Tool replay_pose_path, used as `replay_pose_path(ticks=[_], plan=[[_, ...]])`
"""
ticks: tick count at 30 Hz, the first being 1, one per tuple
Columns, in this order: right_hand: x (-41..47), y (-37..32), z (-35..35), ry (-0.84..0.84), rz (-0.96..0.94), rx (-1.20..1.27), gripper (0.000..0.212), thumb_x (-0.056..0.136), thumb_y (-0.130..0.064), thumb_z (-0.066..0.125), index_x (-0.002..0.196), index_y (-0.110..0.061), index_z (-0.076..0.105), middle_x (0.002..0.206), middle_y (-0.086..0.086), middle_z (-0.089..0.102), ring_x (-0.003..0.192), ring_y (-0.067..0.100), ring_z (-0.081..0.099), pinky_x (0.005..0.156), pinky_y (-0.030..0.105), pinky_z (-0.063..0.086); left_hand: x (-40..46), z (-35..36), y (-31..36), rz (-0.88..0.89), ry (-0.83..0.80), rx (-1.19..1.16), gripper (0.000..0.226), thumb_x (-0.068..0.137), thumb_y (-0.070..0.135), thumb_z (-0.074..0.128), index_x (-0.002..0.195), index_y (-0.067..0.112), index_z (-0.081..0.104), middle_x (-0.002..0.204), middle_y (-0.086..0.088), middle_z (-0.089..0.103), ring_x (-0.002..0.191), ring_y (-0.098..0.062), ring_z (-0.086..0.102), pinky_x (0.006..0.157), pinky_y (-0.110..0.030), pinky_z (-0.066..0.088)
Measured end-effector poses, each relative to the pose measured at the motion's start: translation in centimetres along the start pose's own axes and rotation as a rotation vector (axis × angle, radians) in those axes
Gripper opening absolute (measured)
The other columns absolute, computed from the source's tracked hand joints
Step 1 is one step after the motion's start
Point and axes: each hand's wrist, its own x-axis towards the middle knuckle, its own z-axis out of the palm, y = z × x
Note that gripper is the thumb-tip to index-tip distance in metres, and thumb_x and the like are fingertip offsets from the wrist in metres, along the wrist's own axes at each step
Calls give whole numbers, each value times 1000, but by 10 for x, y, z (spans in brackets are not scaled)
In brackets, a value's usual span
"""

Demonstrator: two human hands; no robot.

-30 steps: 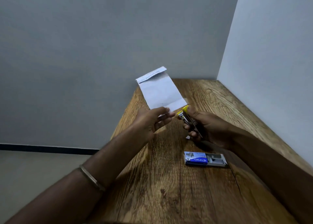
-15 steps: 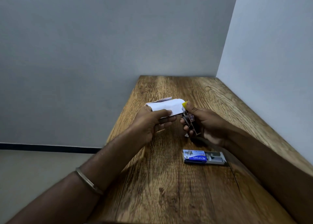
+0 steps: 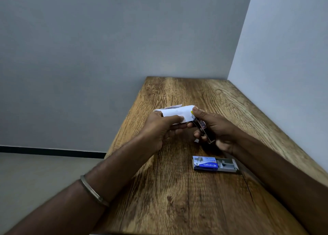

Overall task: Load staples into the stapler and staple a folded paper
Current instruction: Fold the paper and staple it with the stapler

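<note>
Two hands busy: left hand [image 3: 158, 126] pinches folded paper [image 3: 177, 113]; right hand [image 3: 215, 128] grips stapler [image 3: 202, 128].

Folded paper [image 3: 177, 113]: white, folded over into a short wide packet, held off the table just above frame centre, long side roughly horizontal. You can see print on an inner layer poking out at its upper left. Its right end sits at the stapler's nose.

Stapler [image 3: 202, 128]: small, dark body with a metal edge, yellow tip just visible at the paper's right edge, red-and-white label on its side. It's tilted, nose up-left, tail down-right, right of frame centre.

Staple box [image 3: 205, 164]: blue and white, lying flat on the table at lower right of centre, its grey inner tray [image 3: 228, 165] slid out to the right.
</note>
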Motion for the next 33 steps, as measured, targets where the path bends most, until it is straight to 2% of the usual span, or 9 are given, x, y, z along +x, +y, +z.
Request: replay_pose_path(ticks=[3, 7, 10, 14, 17, 21, 24, 27, 33], plan=[[1, -1, 0, 15, 20, 22, 58, 69, -50, 79, 106, -7, 66, 75, 6, 74, 44, 14, 61, 33, 17, 38, 1, -1, 0, 12, 22, -9, 37, 84, -4, 69, 118, 12, 68, 104, -18, 75, 90, -28, 74, 66, -26, 60], [0, -2, 2, 19, 24, 26, 61, 60, -51, 81, 99, -7, 68, 78, 8, 77, 56, 15, 71, 37, 19, 46, 2, -1, 0, -17, 49, -20, 31, 82, -3, 72, 112, 1, 66, 97, -18, 76, 73, -21, 75, 59, -25, 61], [-1, -2, 2, 32, 27, 37, 59, 63, -47, 80, 101, -4, 69, 78, 12, 78, 65, 17, 75, 43, 21, 54, 2, -1, -1, -9, 38, -21, 29, 81, -4, 72, 106, 11, 70, 90, -15, 78, 73, -22, 75, 62, -26, 61], [-2, -2, 2, 58, 36, 57, 53, 70, -39, 78, 105, 0, 68, 74, 13, 77, 56, 16, 72, 44, 22, 56, 2, -1, -2, -31, 42, -10, 19, 81, -3, 72, 95, 11, 72, 87, -16, 77, 71, -21, 75, 60, -25, 61], [-4, -2, 4, 63, 24, 45, 46, 73, -38, 77, 101, -3, 70, 73, 12, 77, 54, 15, 71, 46, 21, 57, 2, 0, -1, -36, 38, -7, 19, 82, -3, 72, 95, 11, 72, 87, -15, 77, 70, -21, 75, 60, -25, 61], [-6, -3, 6, 48, 4, 40, 55, 70, -43, 77, 108, -5, 66, 75, 11, 77, 63, 20, 74, 48, 26, 58, 1, 1, 0, -18, 38, -22, 26, 83, -2, 71, 106, 12, 71, 89, -14, 78, 72, -21, 75, 61, -25, 61], [-7, -5, 5, 2, 19, 31, 54, 71, -55, 75, 102, -12, 71, 73, 6, 73, 55, 17, 67, 42, 24, 50, 1, -1, -1, -3, 49, -22, 36, 83, -1, 71, 115, 15, 70, 99, -17, 76, 75, -22, 75, 64, -26, 62], [-9, -8, 3, -107, 36, 23, 41, 78, -68, 64, 87, -31, 79, 70, 1, 65, 49, 13, 56, 37, 19, 37, 2, -1, 0, -19, 75, -38, 28, 82, -2, 72, 106, 10, 72, 91, -15, 77, 69, -20, 75, 63, -26, 62], [-11, -6, 2, -152, 45, 34, 42, 86, -65, 60, 83, -26, 75, 71, 3, 62, 47, 12, 52, 35, 18, 34, 3, -3, 0, -45, 104, -35, 25, 80, -2, 74, 104, -2, 64, 94, -21, 74, 68, -21, 75, 59, -25, 61]])
